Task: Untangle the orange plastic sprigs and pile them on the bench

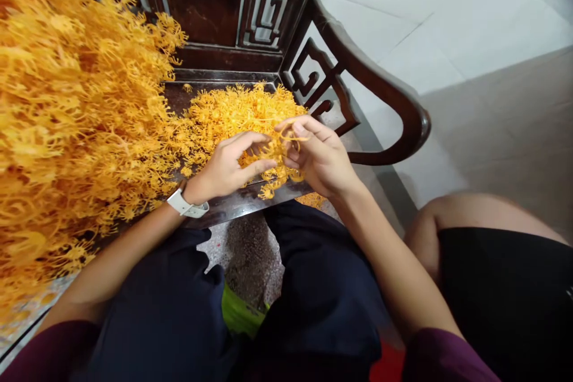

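Observation:
A big heap of orange plastic sprigs [67,113] covers the left of a dark wooden bench seat [233,206], and a smaller pile [233,110] lies at its middle. My left hand [228,167], with a white watch on the wrist, has its fingers curled round a small orange sprig [280,146] above the seat's front edge. My right hand [320,158] pinches the same sprig from the right, its fingers bent over the top. Both hands meet just in front of the smaller pile.
The bench's carved backrest [250,6] and curved armrest [380,95] stand behind and to the right. Another person's bare knee and black shorts [483,256] are at the right. Tiled floor [447,6] lies beyond. My dark-trousered legs [313,292] fill the foreground.

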Demonstrator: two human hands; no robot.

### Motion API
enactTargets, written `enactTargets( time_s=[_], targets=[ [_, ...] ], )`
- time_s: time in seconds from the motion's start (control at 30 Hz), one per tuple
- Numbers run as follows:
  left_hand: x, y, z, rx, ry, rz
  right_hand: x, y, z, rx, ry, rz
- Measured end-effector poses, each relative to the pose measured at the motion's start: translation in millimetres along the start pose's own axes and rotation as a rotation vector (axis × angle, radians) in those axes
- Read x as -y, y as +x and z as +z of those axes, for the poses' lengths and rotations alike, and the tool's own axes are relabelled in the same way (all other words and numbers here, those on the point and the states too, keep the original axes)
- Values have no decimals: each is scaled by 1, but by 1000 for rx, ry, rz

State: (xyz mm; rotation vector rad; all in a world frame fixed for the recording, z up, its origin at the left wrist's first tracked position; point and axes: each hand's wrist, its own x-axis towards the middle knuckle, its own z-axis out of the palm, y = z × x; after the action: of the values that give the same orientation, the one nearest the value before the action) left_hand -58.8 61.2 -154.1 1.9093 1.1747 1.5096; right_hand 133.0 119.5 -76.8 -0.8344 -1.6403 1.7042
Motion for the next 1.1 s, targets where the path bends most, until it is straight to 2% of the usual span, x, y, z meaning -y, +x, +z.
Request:
enactTargets(
  time_s=[0.13,0.23,0.33,0.4,0.57,0.73,0.9,1.1],
  targets=[
    [6,4,3,-176,-137,-118,-7,7,9,64,-63,-17],
    [16,9,0,-265,-270,-158,-11,10,7,-25,-126,-90],
    [25,12,-6,-275,-338,-169,-11,10,1,-151,-186,-151],
    [27,11,-8,-251,-390,-178,-11,8,-2,-171,-279,-185],
    [18,8,-6,-110,-693,-272,-8,-1,-5,-98,-676,-298],
    [8,5,-7,55,-869,-384,1,-10,-10,-44,-867,-412],
    [4,5,-7,308,-826,-314,10,-20,-12,-188,-1023,-546],
    [4,4,-4,308,-877,-279,13,-18,-1,-275,-1136,-634]
  ],
)
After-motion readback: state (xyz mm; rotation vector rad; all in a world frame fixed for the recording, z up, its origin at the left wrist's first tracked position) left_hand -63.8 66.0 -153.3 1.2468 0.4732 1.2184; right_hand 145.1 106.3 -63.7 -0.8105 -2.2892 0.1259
